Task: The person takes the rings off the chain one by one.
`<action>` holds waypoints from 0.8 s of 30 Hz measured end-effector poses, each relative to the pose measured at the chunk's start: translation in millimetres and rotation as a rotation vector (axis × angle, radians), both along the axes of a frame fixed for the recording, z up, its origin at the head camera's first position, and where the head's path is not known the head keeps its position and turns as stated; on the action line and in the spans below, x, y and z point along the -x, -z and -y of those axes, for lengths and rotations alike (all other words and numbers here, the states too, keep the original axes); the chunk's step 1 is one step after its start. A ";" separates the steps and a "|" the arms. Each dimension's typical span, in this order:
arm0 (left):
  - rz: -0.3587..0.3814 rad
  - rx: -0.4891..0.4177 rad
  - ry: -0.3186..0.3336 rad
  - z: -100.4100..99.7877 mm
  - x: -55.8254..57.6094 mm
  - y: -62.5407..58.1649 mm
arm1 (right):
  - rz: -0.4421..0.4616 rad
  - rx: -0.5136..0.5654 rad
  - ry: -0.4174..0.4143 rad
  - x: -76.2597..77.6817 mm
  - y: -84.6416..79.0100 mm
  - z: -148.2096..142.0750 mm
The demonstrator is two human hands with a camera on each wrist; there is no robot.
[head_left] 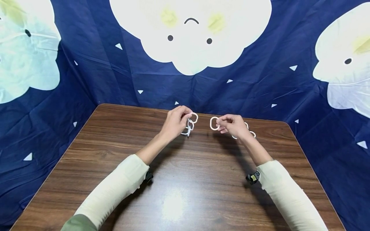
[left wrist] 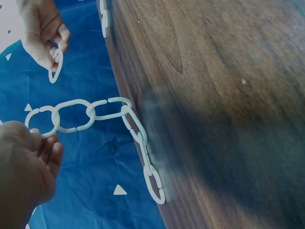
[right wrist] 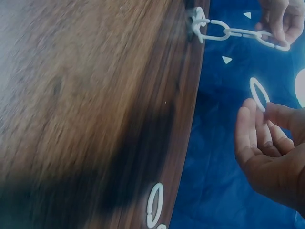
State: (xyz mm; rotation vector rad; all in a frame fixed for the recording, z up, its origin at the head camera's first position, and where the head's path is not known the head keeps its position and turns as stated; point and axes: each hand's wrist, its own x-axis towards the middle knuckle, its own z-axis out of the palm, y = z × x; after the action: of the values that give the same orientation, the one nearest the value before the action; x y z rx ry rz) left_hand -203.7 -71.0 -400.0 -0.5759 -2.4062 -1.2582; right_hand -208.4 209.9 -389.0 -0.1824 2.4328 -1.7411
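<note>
**Near the far edge of the table (head_left: 214, 173): chain (left wrist: 125, 110) and single link (head_left: 210, 123), held apart**

Nearest me in the head view, two pale sleeves (head_left: 115, 179) reach forward, a small black device (head_left: 253, 177) at each wrist. Beyond them, the left hand (head_left: 175, 118) pinches the chain's end link between thumb and fingers. The right hand (head_left: 234, 124) pinches the single link, clear of the chain.

Risk (my judgement): each pinch bears on a narrow stretch of ring. A slack thumb would let the link tip or drop, perhaps over the edge close by. Several chain links have slits, so a sideways tug could work one off its neighbour.

Views compared: the left wrist view spreads the chain out and shows those slits, with its lower end lying along the table edge; the head view gives me only a bunch beneath the left hand. The right wrist view shows the palm side of the right hand, which the head view mostly hides.

More links (right wrist: 160, 198) lie on the table, partly covered by the right hand in the head view. I cannot tell whether they are joined.

Farthest off: blue cloth (head_left: 144, 86) with white clouds (head_left: 190, 51).
</note>
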 end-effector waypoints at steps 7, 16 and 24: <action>-0.009 -0.011 0.017 -2.8 2.6 0.8 | 0.015 0.000 0.005 -2.2 4.3 -11.8; -0.020 -0.028 0.027 -7.9 1.5 -2.3 | 0.060 0.009 0.040 -2.0 9.0 -24.7; -0.035 -0.047 0.047 -15.4 0.6 -5.7 | 0.102 0.031 0.093 1.5 14.4 -35.1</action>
State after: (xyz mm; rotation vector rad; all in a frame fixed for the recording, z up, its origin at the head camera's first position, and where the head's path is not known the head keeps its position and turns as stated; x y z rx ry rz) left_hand -204.3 -55.7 -394.3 -0.6387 -2.3414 -1.3094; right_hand -209.9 245.0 -403.4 0.0167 2.3786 -1.7801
